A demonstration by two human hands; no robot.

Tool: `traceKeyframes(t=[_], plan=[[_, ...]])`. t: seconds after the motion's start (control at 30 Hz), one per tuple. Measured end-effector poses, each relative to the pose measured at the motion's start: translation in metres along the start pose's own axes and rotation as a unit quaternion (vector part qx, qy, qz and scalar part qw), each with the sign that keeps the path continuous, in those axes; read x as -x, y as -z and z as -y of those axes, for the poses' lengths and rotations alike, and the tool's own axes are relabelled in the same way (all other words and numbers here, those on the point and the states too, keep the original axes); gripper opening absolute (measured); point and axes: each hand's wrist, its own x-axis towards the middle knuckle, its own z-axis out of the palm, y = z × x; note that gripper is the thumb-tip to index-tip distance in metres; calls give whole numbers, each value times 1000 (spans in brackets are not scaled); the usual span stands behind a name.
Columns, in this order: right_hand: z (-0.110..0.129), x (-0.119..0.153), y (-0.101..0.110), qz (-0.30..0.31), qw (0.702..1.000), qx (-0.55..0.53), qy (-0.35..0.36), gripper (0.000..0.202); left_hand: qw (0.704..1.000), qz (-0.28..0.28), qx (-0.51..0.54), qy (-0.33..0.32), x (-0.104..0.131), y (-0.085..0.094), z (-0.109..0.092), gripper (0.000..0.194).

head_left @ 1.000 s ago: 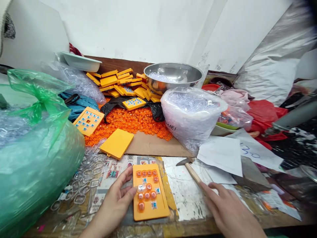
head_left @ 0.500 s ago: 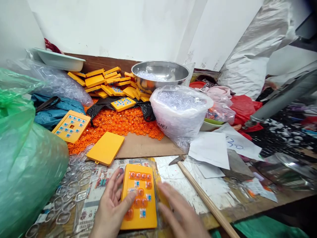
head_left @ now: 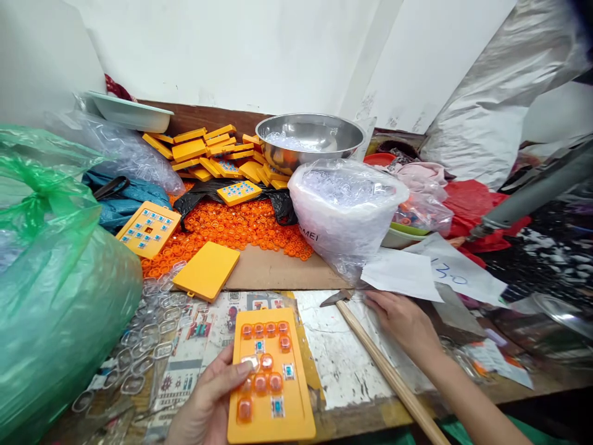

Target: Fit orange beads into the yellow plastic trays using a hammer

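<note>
Cluttered workbench (head_left: 352, 377) under orange tray (head_left: 269, 377), hammer (head_left: 384, 364), papers (head_left: 403, 275).

Single head view, close above cluttered bench (head_left: 352, 371), facing forward-down toward wall.

You have open desk (head_left: 343, 364) between the yellow tray (head_left: 271, 377) and the wooden-handled hammer (head_left: 386, 371). A green bag (head_left: 60, 296) walls off your left; a bagged tub (head_left: 347, 213) and orange caps (head_left: 231, 228) crowd the back.
</note>
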Motion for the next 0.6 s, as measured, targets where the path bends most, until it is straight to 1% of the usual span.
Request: traceKeyframes(t=[0.07,0.1,0.13,0.2,0.23,0.27,0.3,0.37,0.43,0.53,0.6], plan=[[18,4,11,-25,999,-30,-2,46,1000,6,-10,-21,0,-1,2,70],[32,9,18,-36,998,-51,0,47,1000,10,-13,-27,0,-3,3,71],[48,15,25,-42,996,-76,6,44,999,17,-14,-29,0,-5,3,72],[89,28,38,-20,990,-134,44,35,999,33,-12,-20,0,-9,5,73],[110,35,43,3,982,-174,80,33,999,39,-9,-16,0,-11,7,74],[130,40,45,40,961,-246,121,33,999,44,-6,-18,0,-12,8,76],[148,44,45,27,944,-292,154,34,999,47,-1,-25,0,-13,10,76],[175,48,41,7,926,-324,193,33,998,45,11,-46,-1,-13,15,75],[187,47,34,-17,926,-312,212,28,997,37,14,-63,-1,-11,20,67],[192,48,25,-52,930,-289,223,24,995,39,7,-87,-1,-11,26,52],[195,52,22,-76,934,-274,216,26,994,45,14,-100,0,-12,29,50]])
